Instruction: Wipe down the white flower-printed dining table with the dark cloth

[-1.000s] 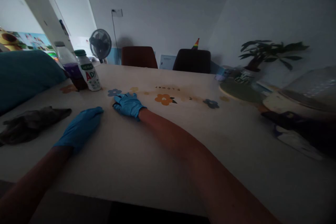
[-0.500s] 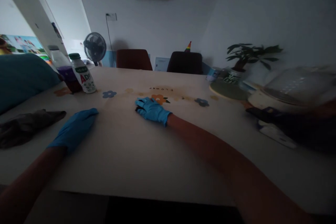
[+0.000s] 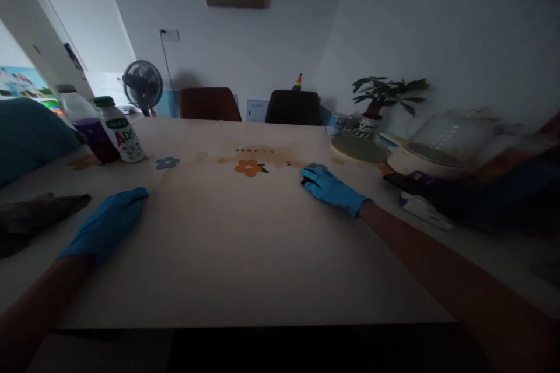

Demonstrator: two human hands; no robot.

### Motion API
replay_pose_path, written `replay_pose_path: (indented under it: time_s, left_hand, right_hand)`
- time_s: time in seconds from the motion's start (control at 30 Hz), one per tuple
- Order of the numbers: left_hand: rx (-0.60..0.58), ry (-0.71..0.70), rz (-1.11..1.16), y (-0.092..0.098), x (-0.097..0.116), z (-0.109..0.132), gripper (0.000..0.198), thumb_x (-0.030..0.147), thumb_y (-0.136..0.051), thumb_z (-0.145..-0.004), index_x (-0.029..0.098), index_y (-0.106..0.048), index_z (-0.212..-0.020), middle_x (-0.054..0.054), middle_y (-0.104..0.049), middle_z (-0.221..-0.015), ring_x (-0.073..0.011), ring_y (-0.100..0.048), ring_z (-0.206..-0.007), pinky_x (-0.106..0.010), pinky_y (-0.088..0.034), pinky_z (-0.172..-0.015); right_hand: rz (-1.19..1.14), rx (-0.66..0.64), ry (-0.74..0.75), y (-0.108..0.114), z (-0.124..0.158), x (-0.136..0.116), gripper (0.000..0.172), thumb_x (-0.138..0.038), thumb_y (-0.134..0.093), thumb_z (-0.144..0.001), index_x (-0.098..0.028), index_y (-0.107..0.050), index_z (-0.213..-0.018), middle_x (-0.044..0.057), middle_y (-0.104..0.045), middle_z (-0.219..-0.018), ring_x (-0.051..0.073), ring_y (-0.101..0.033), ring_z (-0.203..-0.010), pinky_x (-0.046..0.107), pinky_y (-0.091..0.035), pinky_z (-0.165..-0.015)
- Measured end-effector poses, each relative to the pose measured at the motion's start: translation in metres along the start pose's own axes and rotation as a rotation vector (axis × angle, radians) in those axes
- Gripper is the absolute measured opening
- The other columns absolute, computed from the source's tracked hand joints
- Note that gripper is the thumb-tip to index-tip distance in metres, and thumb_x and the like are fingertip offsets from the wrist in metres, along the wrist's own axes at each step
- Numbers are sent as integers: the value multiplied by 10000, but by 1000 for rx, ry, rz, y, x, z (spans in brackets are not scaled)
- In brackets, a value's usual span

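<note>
Both my hands wear blue gloves and rest on a pale tablecloth (image 3: 245, 233) printed with flowers. My left hand (image 3: 105, 224) lies flat near the left side, fingers stretched out and together, holding nothing. My right hand (image 3: 332, 189) is reached far forward to the right of the orange flower print (image 3: 249, 168), palm down, fingers lying on the cloth. A small dark patch shows under its fingertips; I cannot make out whether it is a shadow or an object.
A dark rag (image 3: 30, 218) lies at the left edge. A white bottle with a green cap (image 3: 118, 137) and a purple jar (image 3: 94, 137) stand at the back left. A potted plant (image 3: 380, 96), a round mat (image 3: 356, 148) and a glass-lidded pot (image 3: 446, 143) crowd the right. Two chairs (image 3: 207, 104) stand behind.
My right hand has slid across the tablecloth from left of the orange flower to its right. My left hand has stayed in place. The view has turned to the right.
</note>
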State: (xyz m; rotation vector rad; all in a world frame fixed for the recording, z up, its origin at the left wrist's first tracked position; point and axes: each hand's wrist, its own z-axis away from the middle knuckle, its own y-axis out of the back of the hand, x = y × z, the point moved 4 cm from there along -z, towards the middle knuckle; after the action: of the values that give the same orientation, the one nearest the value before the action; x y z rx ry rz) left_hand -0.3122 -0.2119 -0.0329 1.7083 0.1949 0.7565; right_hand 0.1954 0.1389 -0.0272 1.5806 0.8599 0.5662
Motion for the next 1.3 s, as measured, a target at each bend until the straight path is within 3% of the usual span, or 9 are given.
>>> replay_pose_path:
  time_s: [0.13,0.3,0.5,0.7,0.93,1.1,1.3]
  left_hand:
    - [17,-29,-3,-2,-7,0,813,450,-361,-1047,20,-700,-1648,-199,-635,-1761,-403,-603,-1654,-577,-395,-1462]
    - [-7,-29,-28,2,-3,0,825,448,-361,-1039,25,-686,-1668,-196,-637,-1760,-385,-614,-1649,-562,-415,-1457]
    - [-42,-6,-78,3,3,0,855,450,-299,-1061,0,-658,-1693,-191,-605,-1790,-363,-592,-1673,-545,-389,-1472]
    - [-18,-32,-56,1,-2,0,837,463,-343,-1058,15,-676,-1682,-201,-619,-1776,-384,-604,-1657,-566,-410,-1458]
    - [-1,11,-26,-1,0,1,826,479,-347,-1057,73,-688,-1690,-160,-628,-1780,-355,-598,-1664,-532,-411,-1459]
    - [-8,4,-27,0,1,1,818,458,-344,-1067,50,-686,-1689,-173,-635,-1769,-380,-603,-1653,-552,-410,-1460]
    - [-55,34,-48,4,4,1,784,376,-328,-1080,44,-662,-1706,-143,-604,-1804,-339,-577,-1683,-500,-353,-1488]
  right_hand:
    - [3,50,-3,-1,6,5,523,-456,-510,-1181,-267,-784,-1584,182,-723,-1645,444,-600,-1601,704,-455,-1399]
    - [-73,34,62,-9,6,-18,576,-486,-484,-1189,-218,-742,-1629,217,-701,-1671,450,-661,-1522,719,-524,-1336]
    - [-136,38,217,-29,-18,-88,575,-522,-552,-1182,-263,-727,-1665,166,-688,-1708,407,-646,-1557,710,-448,-1402]
    - [-224,26,360,-49,-69,-177,540,-460,-668,-1159,-271,-751,-1657,145,-712,-1704,410,-632,-1583,679,-413,-1420]
    - [-277,-88,384,-69,-127,-258,577,-446,-727,-1154,-227,-702,-1688,155,-600,-1823,434,-573,-1652,728,-309,-1445]
    - [-277,-125,357,-70,-147,-290,607,-528,-671,-1188,-273,-666,-1738,120,-537,-1876,449,-497,-1718,720,-262,-1467]
    - [-256,-133,351,-62,-145,-295,585,-510,-674,-1191,-291,-669,-1734,94,-562,-1864,412,-501,-1723,674,-282,-1472]
